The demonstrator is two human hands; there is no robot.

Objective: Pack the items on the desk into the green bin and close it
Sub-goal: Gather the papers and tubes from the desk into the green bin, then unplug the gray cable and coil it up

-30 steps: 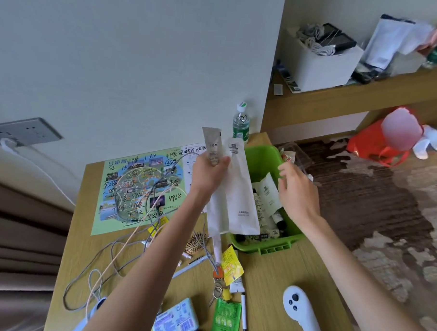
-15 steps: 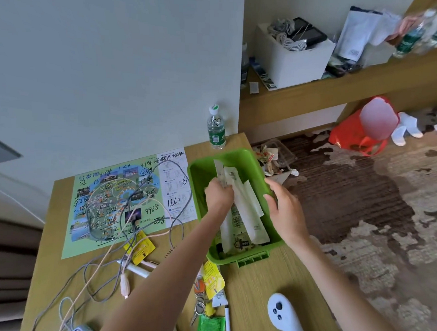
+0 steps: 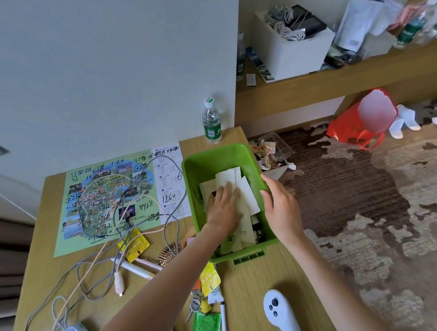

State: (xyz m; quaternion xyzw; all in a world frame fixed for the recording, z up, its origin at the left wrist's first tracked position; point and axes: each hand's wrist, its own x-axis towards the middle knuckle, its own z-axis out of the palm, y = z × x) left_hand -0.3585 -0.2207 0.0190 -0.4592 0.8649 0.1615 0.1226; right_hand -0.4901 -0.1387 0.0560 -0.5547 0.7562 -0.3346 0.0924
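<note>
The green bin (image 3: 214,157) stands at the desk's right edge, holding white paper packets (image 3: 246,194) and other small items. My left hand (image 3: 223,205) lies flat inside the bin, pressing on the packets with fingers spread. My right hand (image 3: 280,208) rests against the bin's right rim, fingers open. On the desk lie tangled cables (image 3: 101,250), a yellow sachet (image 3: 133,246), a hairbrush (image 3: 168,253), a white tube (image 3: 135,268), keys (image 3: 195,304), a green packet (image 3: 205,325), a pen (image 3: 223,320) and a white controller (image 3: 281,315).
A water bottle (image 3: 211,122) stands behind the bin by the wall. A printed map sheet (image 3: 105,200) covers the desk's left part. Off the desk's right edge are a clear trash box (image 3: 270,150), a red bag (image 3: 357,124) and carpet. A shelf with a white box (image 3: 292,51) is behind.
My left hand carried the white packets from above the desk down into the bin and now presses them flat. My right hand moved to the bin's right rim.
</note>
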